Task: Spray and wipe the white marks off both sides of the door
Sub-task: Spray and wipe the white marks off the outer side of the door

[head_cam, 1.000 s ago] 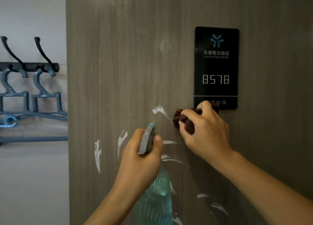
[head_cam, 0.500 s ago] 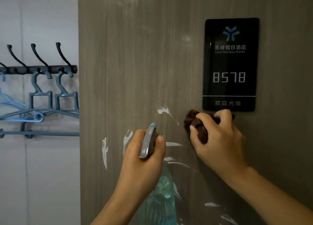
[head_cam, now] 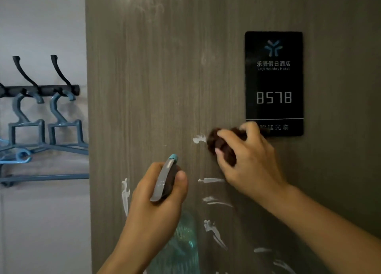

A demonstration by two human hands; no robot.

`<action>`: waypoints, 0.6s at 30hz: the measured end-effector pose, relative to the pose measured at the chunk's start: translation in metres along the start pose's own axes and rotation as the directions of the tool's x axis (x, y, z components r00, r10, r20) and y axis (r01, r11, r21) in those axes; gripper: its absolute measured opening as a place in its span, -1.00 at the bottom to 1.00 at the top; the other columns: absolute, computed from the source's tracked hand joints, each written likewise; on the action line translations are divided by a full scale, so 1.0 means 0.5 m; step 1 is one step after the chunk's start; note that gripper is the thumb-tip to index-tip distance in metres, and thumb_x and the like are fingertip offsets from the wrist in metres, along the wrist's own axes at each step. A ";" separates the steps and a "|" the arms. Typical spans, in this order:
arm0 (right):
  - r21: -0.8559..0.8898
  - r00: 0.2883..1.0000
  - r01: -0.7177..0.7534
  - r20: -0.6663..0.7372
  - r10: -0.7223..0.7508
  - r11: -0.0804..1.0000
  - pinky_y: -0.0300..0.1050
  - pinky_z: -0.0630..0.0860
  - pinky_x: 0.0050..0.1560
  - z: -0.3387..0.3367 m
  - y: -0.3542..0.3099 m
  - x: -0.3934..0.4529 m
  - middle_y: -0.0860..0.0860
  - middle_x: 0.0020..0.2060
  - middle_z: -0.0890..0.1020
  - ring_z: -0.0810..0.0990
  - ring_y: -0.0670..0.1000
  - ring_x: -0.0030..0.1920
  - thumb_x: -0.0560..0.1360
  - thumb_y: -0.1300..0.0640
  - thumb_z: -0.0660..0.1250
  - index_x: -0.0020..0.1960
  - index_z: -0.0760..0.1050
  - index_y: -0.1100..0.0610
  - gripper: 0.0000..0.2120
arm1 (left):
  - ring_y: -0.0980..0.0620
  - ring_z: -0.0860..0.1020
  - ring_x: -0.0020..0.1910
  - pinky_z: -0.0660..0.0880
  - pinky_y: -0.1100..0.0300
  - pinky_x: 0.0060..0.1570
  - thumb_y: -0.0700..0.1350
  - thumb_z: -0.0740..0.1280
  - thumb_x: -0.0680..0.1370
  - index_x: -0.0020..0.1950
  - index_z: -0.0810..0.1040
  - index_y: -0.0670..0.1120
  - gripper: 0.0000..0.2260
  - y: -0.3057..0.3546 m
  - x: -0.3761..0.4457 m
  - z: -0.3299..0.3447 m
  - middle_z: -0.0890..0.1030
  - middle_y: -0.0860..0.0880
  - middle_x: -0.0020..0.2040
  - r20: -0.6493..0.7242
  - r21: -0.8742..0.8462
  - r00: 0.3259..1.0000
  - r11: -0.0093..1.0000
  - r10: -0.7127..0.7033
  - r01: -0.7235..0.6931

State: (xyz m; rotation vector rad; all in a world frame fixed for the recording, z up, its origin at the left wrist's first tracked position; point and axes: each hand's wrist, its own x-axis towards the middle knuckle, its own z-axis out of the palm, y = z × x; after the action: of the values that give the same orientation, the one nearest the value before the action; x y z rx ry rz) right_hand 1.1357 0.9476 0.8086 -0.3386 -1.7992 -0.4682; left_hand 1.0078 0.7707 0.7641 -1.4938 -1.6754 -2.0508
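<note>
The right hand (head_cam: 250, 162) grips a brown cloth (head_cam: 221, 145) against the door (head_cam: 165, 88), beside a white mark (head_cam: 199, 138) at mid-frame. The left hand (head_cam: 156, 197) holds the spray bottle (head_cam: 165, 183) at lower centre.

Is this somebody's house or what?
Probably a hotel. The black sign on the door reads "Holiday Hotel" with room number 8578, and hangers hang from wall hooks beside it.

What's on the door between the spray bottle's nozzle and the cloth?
In the head view, one white smear sits on the door between the nozzle and the cloth, beside the cloth; otherwise bare wood grain.
</note>
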 end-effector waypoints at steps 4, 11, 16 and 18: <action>-0.031 0.994 -0.042 -0.104 0.039 0.999 -0.16 0.43 -0.21 0.020 -0.042 0.112 0.15 0.08 0.47 0.59 0.17 -0.12 0.51 0.00 0.49 0.16 0.62 0.06 -0.73 | -0.15 0.58 -0.21 0.50 0.06 -0.26 0.05 0.38 0.61 -0.06 0.58 -0.11 -0.78 -0.007 0.025 -0.029 0.58 -0.21 -0.19 0.013 -0.035 1.000 0.999 0.009 -0.009; -0.001 0.989 0.082 0.120 -0.081 0.997 -0.19 0.46 -0.32 0.035 -0.076 -0.036 0.06 0.04 0.45 0.56 0.06 -0.15 0.45 -0.01 0.51 0.10 0.63 0.04 -0.74 | -0.07 0.59 -0.24 0.49 0.15 -0.24 0.03 0.40 0.60 -0.08 0.60 -0.03 -0.84 -0.029 0.025 -0.056 0.61 -0.16 -0.20 0.062 -0.084 0.998 0.996 -0.018 0.023; -0.038 1.000 -0.005 0.025 0.006 0.999 -0.19 0.39 -0.28 0.023 -0.068 0.026 0.06 -0.01 0.44 0.44 0.01 -0.24 0.51 -0.04 0.47 0.06 0.65 0.02 -0.80 | -0.04 0.51 -0.30 0.41 0.13 -0.24 0.02 0.39 0.61 -0.07 0.60 -0.11 -0.80 -0.032 0.013 -0.058 0.54 -0.17 -0.23 0.084 -0.067 0.996 0.998 -0.001 0.006; -0.055 0.991 -0.112 -0.080 0.107 0.992 -0.15 0.42 -0.25 0.023 -0.062 0.088 0.06 0.00 0.45 0.53 0.11 -0.23 0.51 -0.06 0.47 0.09 0.66 -0.01 -0.79 | -0.05 0.52 -0.30 0.41 0.06 -0.24 0.03 0.38 0.61 -0.07 0.60 -0.12 -0.78 -0.027 0.015 -0.059 0.54 -0.18 -0.22 0.081 -0.075 0.997 0.997 0.007 -0.001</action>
State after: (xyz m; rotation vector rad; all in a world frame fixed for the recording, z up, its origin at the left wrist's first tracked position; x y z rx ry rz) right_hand 1.0996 0.9257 0.8440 -0.4526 -1.6849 -0.4522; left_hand 0.9782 0.7561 0.7627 -1.6230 -1.6386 -2.0996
